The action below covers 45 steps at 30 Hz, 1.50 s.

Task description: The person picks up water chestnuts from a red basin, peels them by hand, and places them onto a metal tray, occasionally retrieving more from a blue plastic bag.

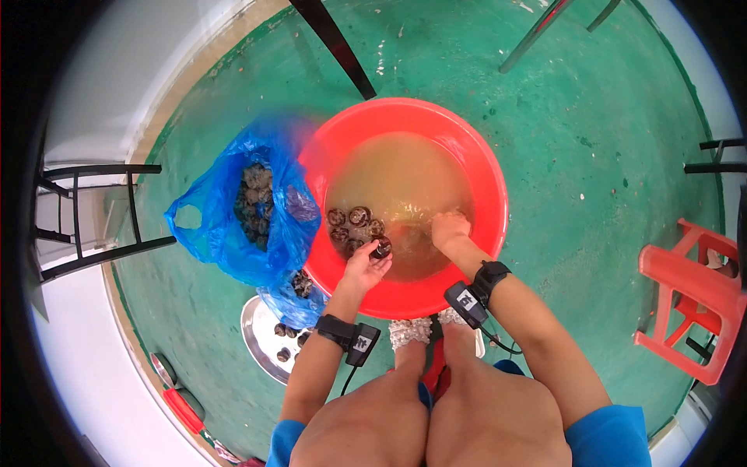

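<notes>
A red plastic basin (488,163) of murky brown water stands on the floor before my knees. My left hand (366,269) is closed on a dark, round shellfish (381,247) at the basin's near left side. Just beyond it, several similar dark shellfish (359,216) sit together, partly in the water. My right hand (451,229) reaches into the water on the right side, its fingers hidden below the surface. Ripples and bright reflections show between the two hands. Whether the right hand holds anything cannot be seen.
Left of the basin, an open blue plastic bag (210,241) holds many dark shells. A white metal tray (255,340) with several shellfish lies nearer me. A red plastic stool (685,292) stands right, a black metal frame (109,261) left. Dark furniture legs (334,47) come down near the basin's far rim.
</notes>
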Motion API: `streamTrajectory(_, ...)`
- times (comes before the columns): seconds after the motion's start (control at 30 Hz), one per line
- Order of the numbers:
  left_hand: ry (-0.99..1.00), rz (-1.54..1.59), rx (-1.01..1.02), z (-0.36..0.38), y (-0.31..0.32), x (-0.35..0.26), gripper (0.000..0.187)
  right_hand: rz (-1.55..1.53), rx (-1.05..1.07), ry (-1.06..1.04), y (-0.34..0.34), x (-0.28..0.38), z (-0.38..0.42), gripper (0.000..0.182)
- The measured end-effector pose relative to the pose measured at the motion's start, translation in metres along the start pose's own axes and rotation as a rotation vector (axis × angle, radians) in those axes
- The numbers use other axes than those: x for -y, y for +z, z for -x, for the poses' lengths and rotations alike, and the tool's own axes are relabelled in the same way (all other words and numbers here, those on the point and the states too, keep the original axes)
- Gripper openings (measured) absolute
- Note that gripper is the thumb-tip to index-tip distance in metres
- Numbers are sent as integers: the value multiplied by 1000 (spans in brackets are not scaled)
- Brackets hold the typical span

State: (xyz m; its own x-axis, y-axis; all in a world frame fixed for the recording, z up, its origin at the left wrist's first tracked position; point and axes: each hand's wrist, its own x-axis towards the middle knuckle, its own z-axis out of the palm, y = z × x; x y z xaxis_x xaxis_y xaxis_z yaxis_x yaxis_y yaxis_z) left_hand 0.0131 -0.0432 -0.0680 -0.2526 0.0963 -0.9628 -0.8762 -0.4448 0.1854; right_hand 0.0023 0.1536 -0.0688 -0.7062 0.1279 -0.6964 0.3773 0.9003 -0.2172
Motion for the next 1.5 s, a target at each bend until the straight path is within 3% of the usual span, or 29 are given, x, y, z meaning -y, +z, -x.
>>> streamTrajectory(0.03, 3, -3, 0, 0, 0, 0, 26, -3, -2, -2, 13, -2, -9, 26)
streamTrajectory(0.1, -2, 1, 7, -1, 1, 0, 24, 141, 134, -343, 47, -3, -26, 19)
streamTrajectory(0.13, 9, -1, 13, -1, 5, -3, 24, 142, 122, -346, 31, 6, -16, 19)
streamTrajectory(0.2, 2, -3, -20, 2, 6, 1, 23, -1299, 710, -70, 9, 20, 14, 19)
streamTrajectory(0.23, 2, -2, -19, 5, 7, 2, 23, -1297, 710, -70, 3, 24, 21, 19)
streamTrajectory(0.3, -14, 36, 90, 12, 11, 1, 24, -1329, 498, -236, -5, 29, 28, 21)
streamTrajectory(0.33, -14, 37, 89, 21, 18, -1, 24, -980, 150, -475, -4, 27, 25, 27)
streamTrajectory(0.37, -40, 44, 122, 30, 26, -3, 24, -980, 152, -474, -1, 22, 27, 27)
streamTrajectory(0.43, -67, 49, 153, 38, 34, -4, 25, -535, -417, -660, 0, 16, 37, 38)
streamTrajectory(0.47, -17, -4, 238, 39, 36, -4, 25, -652, -207, -637, 2, 15, 36, 48)
streamTrajectory(0.63, 170, -311, 438, 57, 49, 0, 25, -866, 2, -642, -29, 16, 58, 37)
streamTrajectory(0.7, 160, -252, 390, 63, 56, 0, 24, -903, 48, -674, -36, 18, 63, 32)
streamTrajectory(0.8, 208, -219, 344, 67, 61, 1, 24, -943, 36, -678, -36, 24, 66, 24)
streamTrajectory(0.87, 294, -261, 299, 70, 65, 2, 26, -1028, -196, -654, -29, 31, 65, 25)
streamTrajectory(0.9, 321, -275, 253, 72, 69, 3, 28, -1024, -205, -671, -32, 34, 58, 25)
streamTrajectory(0.97, 318, -292, 246, 74, 67, 5, 30, -1035, -279, -481, -21, 35, 60, 29)
streamTrajectory(1.03, 306, -267, 377, 74, 67, 4, 31, -1154, -393, -491, -25, 39, 59, 33)
streamTrajectory(1.1, 306, -237, 325, 77, 71, 3, 32, -1114, -147, -363, -36, 40, 61, 31)
streamTrajectory(1.17, 203, -188, 392, 79, 69, -3, 31, -1068, -158, -385, -39, 35, 54, 29)
streamTrajectory(1.23, 169, -161, 406, 71, 61, -9, 32, -853, -354, -327, -41, 30, 42, 26)
streamTrajectory(1.33, 89, -113, 366, 54, 44, -15, 34, -195, -389, -16, -36, 10, 6, 20)
streamTrajectory(1.37, 39, -95, 314, 49, 40, -17, 34, -190, -393, -15, -35, -1, -6, 20)
streamTrajectory(1.43, -10, -37, 347, 48, 36, -19, 38, 2, -34, 40, -21, -20, -30, 21)
streamTrajectory(1.47, -60, 23, 346, 46, 35, -21, 40, 3, -34, 43, -5, -22, -41, 21)
streamTrajectory(1.5, -112, 84, 343, 43, 32, -22, 43, 22, 29, -173, 14, -24, -50, 21)
